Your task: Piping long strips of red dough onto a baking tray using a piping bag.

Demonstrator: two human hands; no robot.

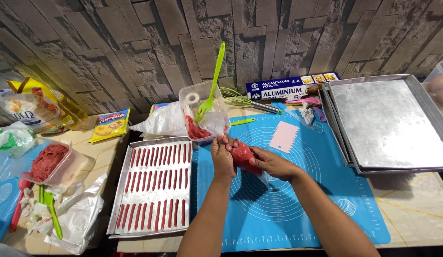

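Both hands grip piping bag (244, 157): left hand (223, 157) top, right hand (274, 164) beneath.

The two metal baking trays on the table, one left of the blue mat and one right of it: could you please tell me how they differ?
The left metal baking tray is filled with rows of piped red dough strips; the right metal baking tray is bare and shiny. The left one sits on its own, while the right one rests on another tray. The right one also looks larger. Both are rectangular, silver and rimmed.
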